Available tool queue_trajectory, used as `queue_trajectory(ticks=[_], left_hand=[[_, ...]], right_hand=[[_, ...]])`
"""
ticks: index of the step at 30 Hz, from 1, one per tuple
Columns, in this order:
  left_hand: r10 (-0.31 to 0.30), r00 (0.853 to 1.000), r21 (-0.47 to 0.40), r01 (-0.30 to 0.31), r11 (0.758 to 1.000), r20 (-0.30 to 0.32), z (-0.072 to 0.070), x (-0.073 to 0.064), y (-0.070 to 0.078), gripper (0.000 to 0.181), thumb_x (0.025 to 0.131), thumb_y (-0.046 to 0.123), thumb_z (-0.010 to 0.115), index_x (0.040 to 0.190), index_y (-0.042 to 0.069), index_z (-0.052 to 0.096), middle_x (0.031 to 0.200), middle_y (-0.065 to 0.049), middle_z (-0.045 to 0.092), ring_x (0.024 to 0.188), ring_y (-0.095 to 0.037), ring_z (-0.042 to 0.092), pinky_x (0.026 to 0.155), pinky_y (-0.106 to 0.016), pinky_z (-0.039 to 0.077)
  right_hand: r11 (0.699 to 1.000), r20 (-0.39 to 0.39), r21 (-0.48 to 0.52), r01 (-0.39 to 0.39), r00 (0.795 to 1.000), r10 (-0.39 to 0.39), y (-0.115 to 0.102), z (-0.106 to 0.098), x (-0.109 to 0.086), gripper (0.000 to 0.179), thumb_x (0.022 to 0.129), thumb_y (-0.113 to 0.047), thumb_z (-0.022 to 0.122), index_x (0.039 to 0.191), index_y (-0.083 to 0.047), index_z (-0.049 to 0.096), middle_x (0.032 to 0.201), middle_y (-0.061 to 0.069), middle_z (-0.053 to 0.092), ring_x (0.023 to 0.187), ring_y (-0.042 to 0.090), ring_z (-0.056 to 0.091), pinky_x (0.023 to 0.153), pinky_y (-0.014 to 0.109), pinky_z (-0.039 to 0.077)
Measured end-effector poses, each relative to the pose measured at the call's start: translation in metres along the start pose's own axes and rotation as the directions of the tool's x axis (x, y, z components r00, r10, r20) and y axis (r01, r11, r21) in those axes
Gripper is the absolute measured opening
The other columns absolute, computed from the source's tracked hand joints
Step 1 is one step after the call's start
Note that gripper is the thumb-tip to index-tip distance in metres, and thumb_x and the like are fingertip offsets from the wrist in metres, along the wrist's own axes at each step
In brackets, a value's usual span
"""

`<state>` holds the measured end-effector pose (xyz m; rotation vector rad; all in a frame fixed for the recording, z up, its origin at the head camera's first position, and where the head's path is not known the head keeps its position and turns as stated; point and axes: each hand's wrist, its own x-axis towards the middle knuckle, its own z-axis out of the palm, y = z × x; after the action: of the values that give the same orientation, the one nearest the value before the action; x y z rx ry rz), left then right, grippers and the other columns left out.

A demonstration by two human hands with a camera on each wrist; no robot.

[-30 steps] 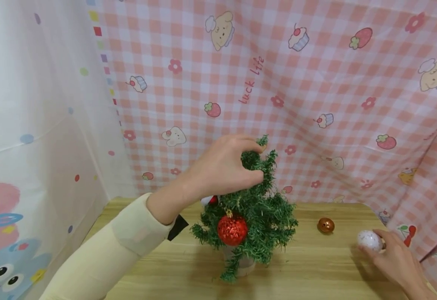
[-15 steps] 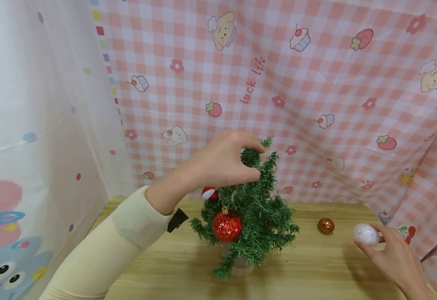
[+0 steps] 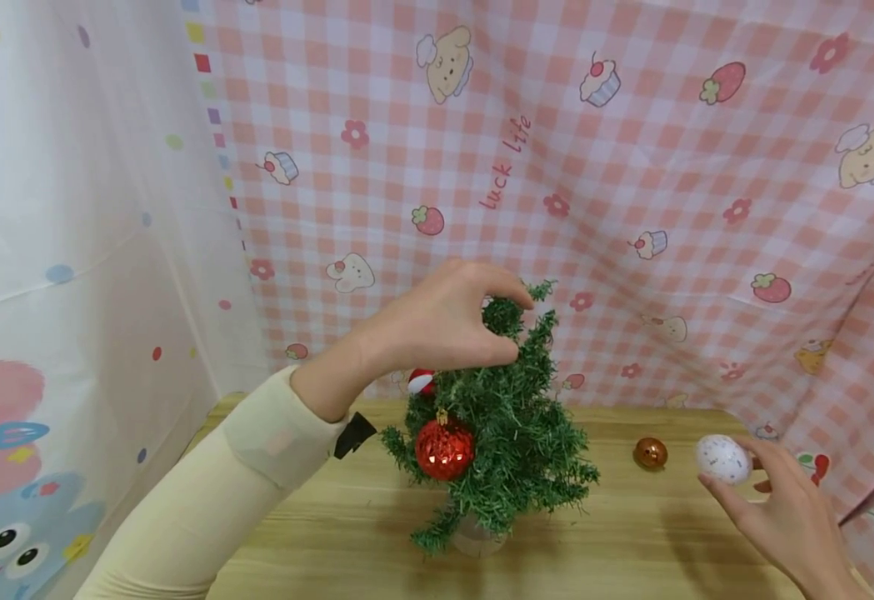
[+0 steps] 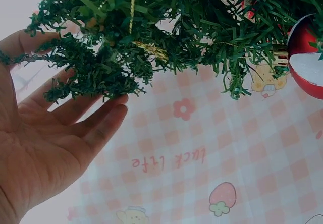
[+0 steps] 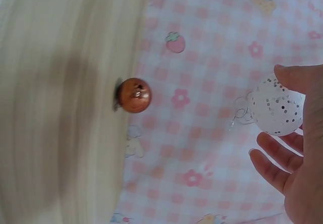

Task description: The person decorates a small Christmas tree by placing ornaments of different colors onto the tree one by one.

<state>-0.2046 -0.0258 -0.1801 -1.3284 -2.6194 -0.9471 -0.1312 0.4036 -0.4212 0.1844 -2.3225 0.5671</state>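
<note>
A small green artificial Christmas tree point(image 3: 511, 425) stands on a pale, round base. My left hand point(image 3: 451, 321) reaches over from the left, thumb and forefinger curved around its upper branches. Seen by the left wrist camera, the other fingers point(image 4: 103, 125) are loosely extended behind the foliage. A shiny red bauble point(image 3: 444, 450) hangs at the front, and a red-and-white bauble point(image 4: 307, 65) on the left side. Off to the right, my right hand point(image 3: 789, 504) grips a white speckled bauble point(image 3: 723, 460) by thumb and fingers; its clear hanging loop point(image 5: 243, 114) points away from the palm.
A copper-coloured bauble point(image 3: 650, 453) lies on the wooden table point(image 3: 317, 517), between the tree and my right hand. Pink checked cloth point(image 3: 377, 183) hangs behind the table, with a white patterned curtain point(image 3: 114, 275) on the left.
The tree has turned and tilted: its tip went right, while the red bauble and base shifted left. My right hand has lifted the white bauble and moved slightly left.
</note>
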Motion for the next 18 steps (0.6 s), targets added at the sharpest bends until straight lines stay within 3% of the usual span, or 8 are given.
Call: queue_trajectory(ticks=[3, 6, 9, 11, 13, 15, 18], left_hand=[[0.002, 1.000, -0.010, -0.002, 1.000, 0.003, 0.000, 0.000, -0.001, 0.044, 0.084, 0.012, 0.075, 0.128, 0.013, 0.074, 0.134, 0.003, 0.067, 0.048, -0.008, 0.030, 0.059, -0.029, 0.042], [-0.002, 1.000, -0.026, 0.003, 1.000, 0.008, 0.000, 0.000, -0.002, 0.045, 0.083, 0.012, 0.074, 0.128, 0.014, 0.074, 0.138, 0.002, 0.065, 0.049, -0.009, 0.030, 0.063, -0.029, 0.045], [-0.003, 1.000, -0.024, 0.003, 1.000, 0.012, -0.001, 0.000, -0.004, 0.046, 0.083, 0.011, 0.074, 0.128, 0.015, 0.074, 0.140, 0.003, 0.064, 0.059, -0.010, 0.044, 0.075, -0.032, 0.048], [0.002, 1.000, -0.019, -0.002, 1.000, 0.015, -0.001, 0.000, -0.006, 0.046, 0.083, 0.011, 0.074, 0.128, 0.016, 0.074, 0.140, 0.004, 0.064, 0.074, -0.012, 0.054, 0.082, -0.034, 0.048], [0.008, 1.000, -0.015, -0.008, 1.000, 0.019, -0.002, 0.000, -0.007, 0.045, 0.083, 0.012, 0.074, 0.129, 0.016, 0.074, 0.142, 0.004, 0.063, 0.092, -0.013, 0.059, 0.086, -0.036, 0.048], [0.014, 1.000, -0.019, -0.014, 1.000, 0.024, -0.002, 0.001, -0.009, 0.046, 0.084, 0.011, 0.073, 0.129, 0.016, 0.074, 0.143, 0.003, 0.062, 0.106, -0.013, 0.060, 0.088, -0.036, 0.048], [0.028, 0.999, -0.027, -0.027, 0.999, 0.034, -0.002, 0.002, -0.011, 0.046, 0.084, 0.011, 0.073, 0.129, 0.017, 0.074, 0.147, 0.003, 0.060, 0.126, -0.012, 0.056, 0.091, -0.035, 0.048]], right_hand=[[0.997, -0.041, 0.047, 0.055, 0.998, -0.053, -0.006, -0.001, 0.002, 0.068, 0.058, 0.000, 0.097, 0.119, 0.003, 0.068, 0.108, 0.016, 0.066, 0.098, -0.019, 0.042, 0.066, 0.002, 0.043], [0.991, -0.073, 0.068, 0.113, 0.991, -0.108, -0.012, -0.002, 0.003, 0.072, 0.054, 0.005, 0.095, 0.120, 0.007, 0.067, 0.109, 0.013, 0.066, 0.102, -0.018, 0.045, 0.071, 0.001, 0.044], [0.984, -0.087, 0.087, 0.157, 0.985, -0.149, -0.017, -0.004, 0.003, 0.071, 0.056, 0.002, 0.095, 0.121, 0.010, 0.066, 0.111, 0.009, 0.065, 0.105, -0.017, 0.046, 0.076, 0.001, 0.045], [0.977, -0.095, 0.108, 0.183, 0.980, -0.173, -0.020, -0.005, 0.004, 0.069, 0.065, -0.011, 0.097, 0.122, 0.011, 0.066, 0.112, 0.010, 0.064, 0.107, -0.016, 0.048, 0.079, 0.001, 0.045], [0.970, -0.106, 0.125, 0.207, 0.975, -0.194, -0.024, -0.006, 0.004, 0.072, 0.077, -0.035, 0.094, 0.122, 0.012, 0.065, 0.111, 0.013, 0.065, 0.108, -0.016, 0.050, 0.082, 0.002, 0.045], [0.966, -0.114, 0.133, 0.222, 0.972, -0.207, -0.027, -0.007, 0.005, 0.081, 0.085, -0.058, 0.081, 0.123, 0.012, 0.066, 0.112, 0.016, 0.066, 0.109, -0.016, 0.051, 0.084, 0.002, 0.045], [0.964, -0.131, 0.117, 0.241, 0.966, -0.225, -0.033, -0.008, 0.005, 0.090, 0.088, -0.071, 0.066, 0.123, 0.012, 0.067, 0.112, 0.015, 0.067, 0.108, -0.017, 0.051, 0.086, 0.002, 0.043]])
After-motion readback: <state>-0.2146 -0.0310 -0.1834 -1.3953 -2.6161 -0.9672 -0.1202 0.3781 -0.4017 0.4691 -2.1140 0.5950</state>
